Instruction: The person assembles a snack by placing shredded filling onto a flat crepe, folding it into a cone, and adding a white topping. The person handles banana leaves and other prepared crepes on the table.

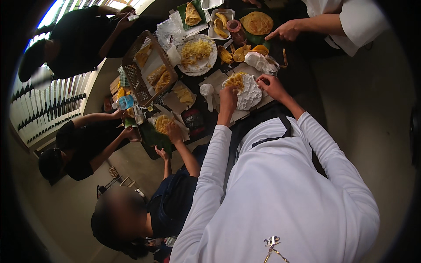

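Observation:
A round cake (249, 97) spread with rough white cream lies on a light cardboard sheet (237, 115) in front of me. Yellow slices (235, 80), perhaps mango, cover its upper left part. My left hand (228, 99) reaches over the cake's left side, fingers closed at the edge of the slices; what they hold is hidden. At the right rim, my right hand (272, 87) has thumb and fingertips pinched together, and anything between them is too small to name. A white scoop (207, 93) lies left of the cake. Crumpled white plastic (262, 62) sits just beyond it.
A plate of yellow shreds (196, 55), a brown basket (137, 80), bananas (219, 25) in a tray and a flat round yellow cake (256, 23) crowd the table. A co-worker's hand (287, 30) points from the far right; another person's hand (174, 131) works close on my left.

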`<action>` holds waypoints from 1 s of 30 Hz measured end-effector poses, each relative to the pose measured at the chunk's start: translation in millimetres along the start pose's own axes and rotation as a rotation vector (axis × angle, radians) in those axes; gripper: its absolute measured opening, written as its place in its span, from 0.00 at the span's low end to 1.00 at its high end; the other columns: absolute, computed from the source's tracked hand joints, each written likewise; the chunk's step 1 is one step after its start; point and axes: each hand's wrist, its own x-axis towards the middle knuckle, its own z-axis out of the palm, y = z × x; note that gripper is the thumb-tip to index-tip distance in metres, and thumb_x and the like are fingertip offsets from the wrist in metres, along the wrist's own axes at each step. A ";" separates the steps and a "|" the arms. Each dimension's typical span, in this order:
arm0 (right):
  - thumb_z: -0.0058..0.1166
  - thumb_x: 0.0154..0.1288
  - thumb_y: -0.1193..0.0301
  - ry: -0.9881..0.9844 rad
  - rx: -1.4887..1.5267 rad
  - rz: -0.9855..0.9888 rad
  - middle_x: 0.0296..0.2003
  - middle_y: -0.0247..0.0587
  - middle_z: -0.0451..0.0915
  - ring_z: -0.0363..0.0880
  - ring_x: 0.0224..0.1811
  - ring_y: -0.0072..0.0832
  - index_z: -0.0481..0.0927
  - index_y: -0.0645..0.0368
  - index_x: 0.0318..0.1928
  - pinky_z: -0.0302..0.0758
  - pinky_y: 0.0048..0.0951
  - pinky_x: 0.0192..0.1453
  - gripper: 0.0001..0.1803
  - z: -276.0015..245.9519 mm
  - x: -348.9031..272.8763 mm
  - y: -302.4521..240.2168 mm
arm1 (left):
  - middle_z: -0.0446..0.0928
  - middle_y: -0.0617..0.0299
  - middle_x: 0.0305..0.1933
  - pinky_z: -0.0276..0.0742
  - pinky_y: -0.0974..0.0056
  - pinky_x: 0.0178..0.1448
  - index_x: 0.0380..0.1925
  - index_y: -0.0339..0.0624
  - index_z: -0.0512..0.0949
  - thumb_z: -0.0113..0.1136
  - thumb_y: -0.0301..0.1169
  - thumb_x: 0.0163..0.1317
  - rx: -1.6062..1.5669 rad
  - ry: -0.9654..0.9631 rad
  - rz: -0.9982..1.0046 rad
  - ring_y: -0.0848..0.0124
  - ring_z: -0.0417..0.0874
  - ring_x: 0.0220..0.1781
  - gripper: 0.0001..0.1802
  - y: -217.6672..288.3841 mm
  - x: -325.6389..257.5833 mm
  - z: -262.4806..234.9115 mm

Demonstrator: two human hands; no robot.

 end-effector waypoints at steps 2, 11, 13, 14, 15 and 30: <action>0.55 0.71 0.69 0.002 0.000 0.003 0.33 0.38 0.86 0.86 0.36 0.22 0.83 0.63 0.44 0.81 0.26 0.43 0.10 -0.7 1.8 3.2 | 0.84 0.40 0.33 0.80 0.56 0.41 0.39 0.36 0.87 0.69 0.24 0.54 -0.019 -0.017 -0.006 0.51 0.88 0.35 0.11 5.3 1.7 -1.6; 0.54 0.71 0.68 0.000 0.012 -0.010 0.31 0.39 0.86 0.86 0.34 0.23 0.83 0.62 0.44 0.79 0.28 0.42 0.10 1.7 1.8 8.4 | 0.83 0.36 0.39 0.80 0.51 0.49 0.41 0.33 0.86 0.64 0.20 0.56 -0.133 -0.068 -0.127 0.44 0.86 0.44 0.12 12.4 -6.7 -0.6; 0.54 0.72 0.68 -0.002 0.029 -0.023 0.31 0.39 0.86 0.85 0.34 0.23 0.83 0.61 0.45 0.78 0.27 0.41 0.10 4.1 4.0 14.8 | 0.84 0.40 0.34 0.81 0.55 0.44 0.42 0.34 0.86 0.62 0.19 0.57 -0.087 -0.048 -0.090 0.51 0.88 0.37 0.13 8.6 -8.5 2.9; 0.54 0.72 0.68 -0.004 0.030 -0.022 0.31 0.39 0.86 0.85 0.34 0.23 0.83 0.61 0.45 0.78 0.27 0.41 0.10 4.1 4.1 18.1 | 0.84 0.42 0.32 0.81 0.58 0.41 0.42 0.34 0.87 0.62 0.19 0.57 -0.063 -0.038 -0.071 0.55 0.89 0.33 0.13 6.9 -9.6 4.7; 0.54 0.72 0.68 -0.005 0.031 -0.021 0.31 0.39 0.86 0.85 0.34 0.23 0.83 0.61 0.45 0.78 0.27 0.41 0.10 4.3 4.5 18.4 | 0.85 0.42 0.32 0.81 0.58 0.41 0.42 0.34 0.87 0.61 0.19 0.57 -0.059 -0.023 -0.058 0.55 0.89 0.33 0.13 6.6 -10.3 5.3; 0.52 0.72 0.69 -0.004 0.062 -0.024 0.30 0.37 0.85 0.83 0.33 0.20 0.83 0.64 0.44 0.78 0.26 0.40 0.11 0.5 3.8 18.9 | 0.85 0.42 0.34 0.82 0.57 0.44 0.39 0.36 0.88 0.63 0.22 0.56 -0.066 -0.056 -0.095 0.53 0.89 0.38 0.10 18.0 -26.1 10.3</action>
